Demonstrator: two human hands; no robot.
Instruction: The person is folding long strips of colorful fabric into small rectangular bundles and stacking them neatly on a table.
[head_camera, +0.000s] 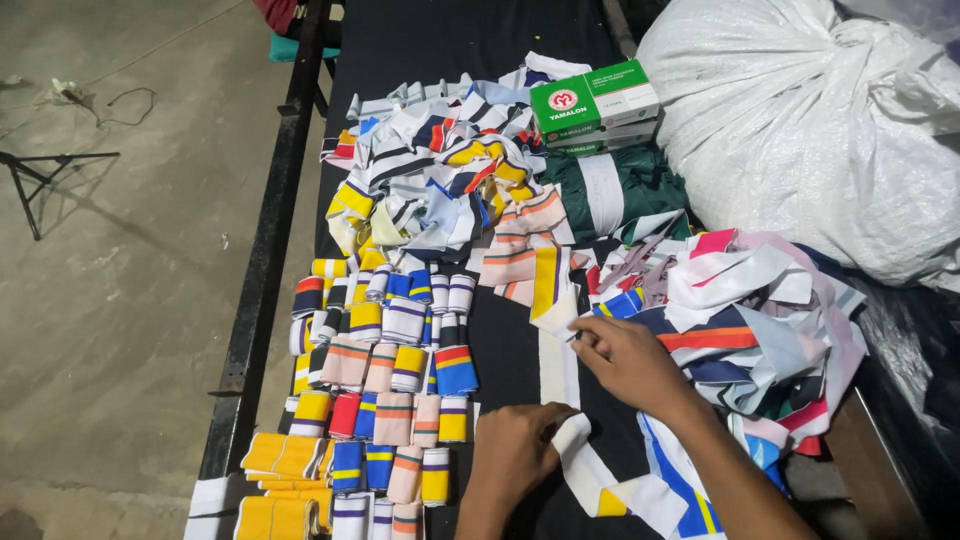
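Observation:
My left hand (515, 452) pinches the near end of a long white knit strip (560, 375) that lies on the black table top (500, 30). My right hand (625, 360) grips the same strip farther up, where it meets a yellow and peach striped part (545, 285). To the left of my hands lie rows of several folded striped collar pieces (395, 385), in yellow, blue, peach and white. A loose heap of striped strips (440, 180) sits beyond them.
Another loose pile of striped fabric (760, 320) lies at my right. Green and white cardboard boxes (595, 105) rest on dark green cloth (615, 190). A big white woven sack (810, 120) fills the far right. Concrete floor (120, 280) lies past the table's left edge.

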